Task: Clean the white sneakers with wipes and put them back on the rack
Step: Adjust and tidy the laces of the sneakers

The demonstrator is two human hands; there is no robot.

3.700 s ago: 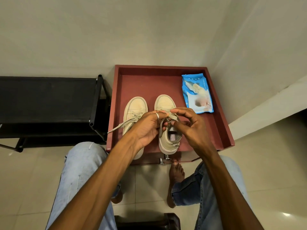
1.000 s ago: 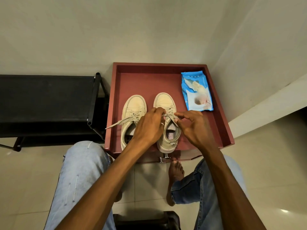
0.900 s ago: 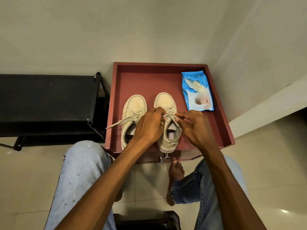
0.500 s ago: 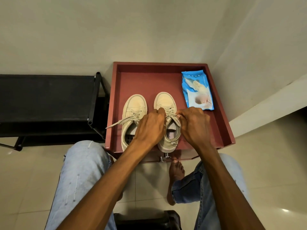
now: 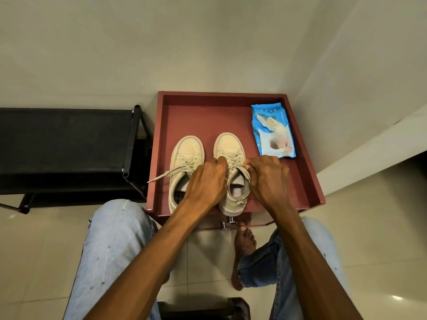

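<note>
Two cream-white sneakers stand side by side, toes away from me, on a red tray-top cabinet (image 5: 300, 172). The left sneaker (image 5: 184, 153) has a loose lace trailing off to the left. Over the right sneaker (image 5: 228, 144) both my hands work at the laces. My left hand (image 5: 205, 181) grips the lace on the shoe's left side, fingers curled. My right hand (image 5: 268, 179) pinches the lace on its right side. A blue pack of wipes (image 5: 272, 132) lies at the tray's back right.
A black shoe rack (image 5: 67, 144) stands to the left of the cabinet, against the wall. My knees in light jeans and a bare foot (image 5: 245, 241) are on the tiled floor in front. A white ledge runs along the right.
My hands have come down from above the right sneaker and now sit low on either side of its tongue, fingers curled on the lace. The shoes and wipes stay put.
</note>
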